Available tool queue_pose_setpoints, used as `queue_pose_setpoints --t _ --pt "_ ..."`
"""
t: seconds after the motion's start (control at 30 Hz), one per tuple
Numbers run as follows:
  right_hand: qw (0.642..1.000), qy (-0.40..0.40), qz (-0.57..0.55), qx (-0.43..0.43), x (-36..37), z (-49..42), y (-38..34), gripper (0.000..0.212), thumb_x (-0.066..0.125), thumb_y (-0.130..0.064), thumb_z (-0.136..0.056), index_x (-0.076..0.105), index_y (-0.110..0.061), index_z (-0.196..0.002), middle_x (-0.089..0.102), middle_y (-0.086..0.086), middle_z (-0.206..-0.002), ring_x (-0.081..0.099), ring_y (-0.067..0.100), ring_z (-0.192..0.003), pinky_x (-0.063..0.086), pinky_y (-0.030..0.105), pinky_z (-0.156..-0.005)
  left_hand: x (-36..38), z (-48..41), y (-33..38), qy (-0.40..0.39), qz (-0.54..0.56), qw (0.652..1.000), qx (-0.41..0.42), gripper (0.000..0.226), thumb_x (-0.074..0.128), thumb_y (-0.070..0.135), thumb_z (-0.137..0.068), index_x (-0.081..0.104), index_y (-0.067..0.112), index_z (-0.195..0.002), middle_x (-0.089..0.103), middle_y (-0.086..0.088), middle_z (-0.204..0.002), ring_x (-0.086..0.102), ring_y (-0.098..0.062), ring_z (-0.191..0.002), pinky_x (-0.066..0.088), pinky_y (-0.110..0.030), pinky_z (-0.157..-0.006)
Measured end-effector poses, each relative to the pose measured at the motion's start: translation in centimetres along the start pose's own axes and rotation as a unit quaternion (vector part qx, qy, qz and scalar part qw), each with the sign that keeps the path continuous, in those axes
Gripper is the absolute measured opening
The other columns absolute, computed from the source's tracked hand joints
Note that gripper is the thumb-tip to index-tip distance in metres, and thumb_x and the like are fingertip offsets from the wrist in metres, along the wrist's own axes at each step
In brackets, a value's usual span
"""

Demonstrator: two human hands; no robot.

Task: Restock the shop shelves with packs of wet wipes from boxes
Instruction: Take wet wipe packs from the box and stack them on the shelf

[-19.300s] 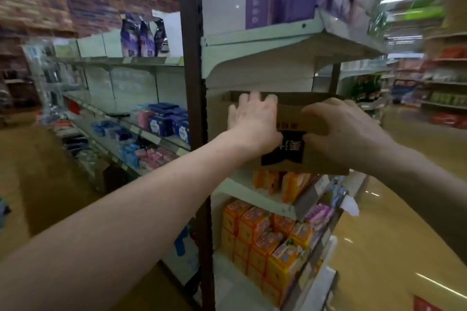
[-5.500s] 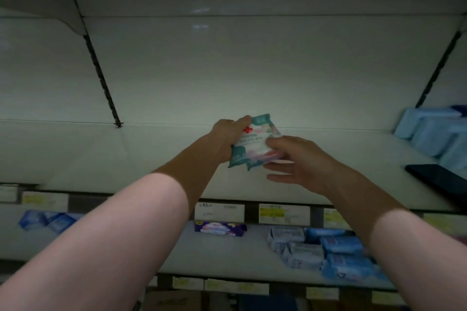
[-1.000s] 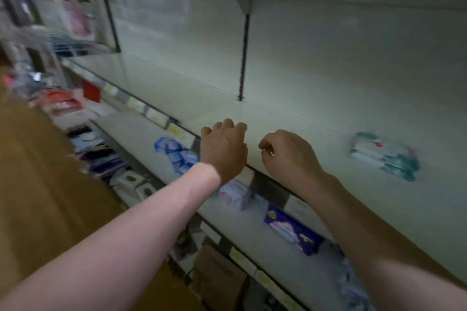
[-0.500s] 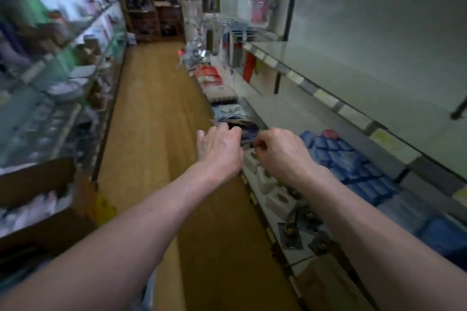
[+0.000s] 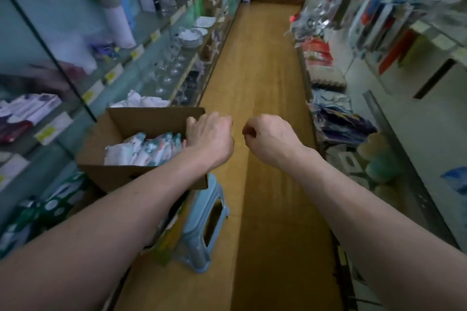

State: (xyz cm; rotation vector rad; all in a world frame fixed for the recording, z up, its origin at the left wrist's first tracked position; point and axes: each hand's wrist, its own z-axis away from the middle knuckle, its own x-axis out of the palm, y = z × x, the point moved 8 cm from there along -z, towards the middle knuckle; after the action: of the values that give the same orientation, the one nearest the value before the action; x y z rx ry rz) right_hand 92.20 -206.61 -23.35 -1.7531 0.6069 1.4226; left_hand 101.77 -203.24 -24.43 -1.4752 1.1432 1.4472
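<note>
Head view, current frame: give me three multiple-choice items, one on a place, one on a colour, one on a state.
1. The cardboard box of wet wipe packs stands: A left of the aisle; B right of the aisle; C at its far end.
2. The plastic stool is: A red; B light blue; C black.
3. The right hand is: A gripping a pack; B flat on a shelf; C curled, holding nothing.
Key: 1 A, it sits by the left shelves; 2 B, its legs show pale blue; 3 C, curled fingers, nothing in them.
</note>
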Motion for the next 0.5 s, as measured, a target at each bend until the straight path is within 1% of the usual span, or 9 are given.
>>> queue_pose_setpoints --t 0.13,0.17,0.23,0.3,0.4,0.5 --pt "0.997 -0.038 -0.012 -0.072 2.7 -4.4 -4.3 0.025 0.047 -0.017 -0.093 0.067 -0.014 -0.107 0.066 0.010 -0.105 0.061 0.029 -0.097 0.051 0.035 -0.077 0.6 -1.4 -6.9 -0.018 -0.013 0.997 -0.077 0.028 0.050 0.023 -0.095 0.057 0.022 -0.122 0.054 -0.008 -0.120 0.049 -0.029 -0.116 0.033 -0.041 -0.093" --pt "0.995 -0.047 -0.014 -0.084 3.4 -5.3 -5.0 0.025 0.047 -0.016 -0.093 0.067 -0.014 -0.107 0.066 0.011 -0.106 0.061 0.029 -0.097 0.049 0.033 -0.075 1.0 -1.7 -8.5 -0.028 -0.015 0.995 -0.099 0.028 0.050 0.023 -0.095 0.056 0.022 -0.122 0.053 -0.008 -0.120 0.049 -0.029 -0.116 0.033 -0.041 -0.093" --pt "0.992 -0.069 -0.017 -0.105 4.6 -7.1 -6.2 0.025 0.047 -0.014 -0.092 0.066 -0.015 -0.109 0.065 0.012 -0.109 0.060 0.031 -0.100 0.041 0.030 -0.071 2.0 -2.3 -11.6 -0.050 -0.017 0.989 -0.141 0.027 0.049 0.024 -0.095 0.057 0.022 -0.121 0.052 -0.008 -0.119 0.049 -0.030 -0.116 0.033 -0.041 -0.094" --pt "0.986 -0.098 -0.013 -0.131 6.1 -8.4 -7.3 0.025 0.047 -0.013 -0.093 0.065 -0.013 -0.110 0.063 0.013 -0.112 0.058 0.032 -0.103 0.038 0.030 -0.071 3.2 -2.5 -14.5 -0.072 -0.012 0.980 -0.185 0.028 0.048 0.021 -0.095 0.058 0.022 -0.122 0.052 -0.009 -0.120 0.049 -0.031 -0.117 0.033 -0.042 -0.097" --pt "0.980 -0.123 -0.008 -0.156 8.6 -10.4 -8.8 0.026 0.047 -0.011 -0.092 0.066 -0.010 -0.110 0.063 0.011 -0.112 0.059 0.030 -0.104 0.041 0.030 -0.073 4.9 -2.5 -17.6 -0.103 -0.004 0.967 -0.231 0.033 0.049 0.021 -0.095 0.056 0.021 -0.127 0.050 -0.010 -0.128 0.046 -0.031 -0.123 0.030 -0.043 -0.103" --pt "0.975 -0.147 -0.011 -0.165 11.5 -11.7 -9.9 0.023 0.048 -0.011 -0.092 0.068 -0.010 -0.104 0.065 0.009 -0.107 0.061 0.028 -0.100 0.047 0.033 -0.076 6.4 -2.0 -19.9 -0.136 -0.003 0.954 -0.265 0.038 0.047 0.015 -0.094 0.053 0.021 -0.131 0.048 -0.009 -0.133 0.045 -0.030 -0.125 0.028 -0.044 -0.106"
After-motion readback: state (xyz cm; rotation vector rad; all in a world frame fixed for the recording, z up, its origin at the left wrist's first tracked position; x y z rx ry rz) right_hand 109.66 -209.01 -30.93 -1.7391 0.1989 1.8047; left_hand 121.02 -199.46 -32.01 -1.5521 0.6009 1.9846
